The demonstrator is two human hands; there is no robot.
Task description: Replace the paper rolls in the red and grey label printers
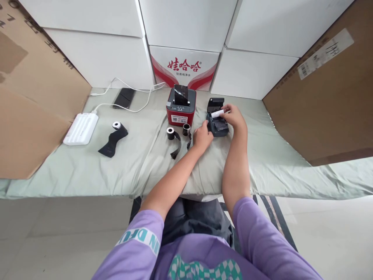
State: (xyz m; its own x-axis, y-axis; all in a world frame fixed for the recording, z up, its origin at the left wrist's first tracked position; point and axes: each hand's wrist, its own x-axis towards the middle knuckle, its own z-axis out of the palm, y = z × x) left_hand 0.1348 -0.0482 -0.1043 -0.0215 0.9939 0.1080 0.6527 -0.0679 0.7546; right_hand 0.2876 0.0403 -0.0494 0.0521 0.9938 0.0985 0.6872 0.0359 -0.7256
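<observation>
A: What's around the edges?
B: Brown cartons both sides: left carton (35, 97) has dark printing, right carton (326, 101) a white barcode label (325, 53). White boxes (186, 25) stacked across the back, red-lettered box (184, 66) bottom middle.
A: Left end of the table (43, 182)?
B: White power bank (81, 129) just beside the left carton, white cable (101, 104) plugged in. Cable crosses a dark phone's (125, 96) near end.
A: Surface, floor?
B: Wrinkled pale green cloth (145, 167) over the table. Light floor (58, 233), dark stripes (287, 229).

Makeshift indoor workstation: cloth-covered table (271, 163) between 2 brown cartons (329, 105), white boxes (186, 23) behind.
</observation>
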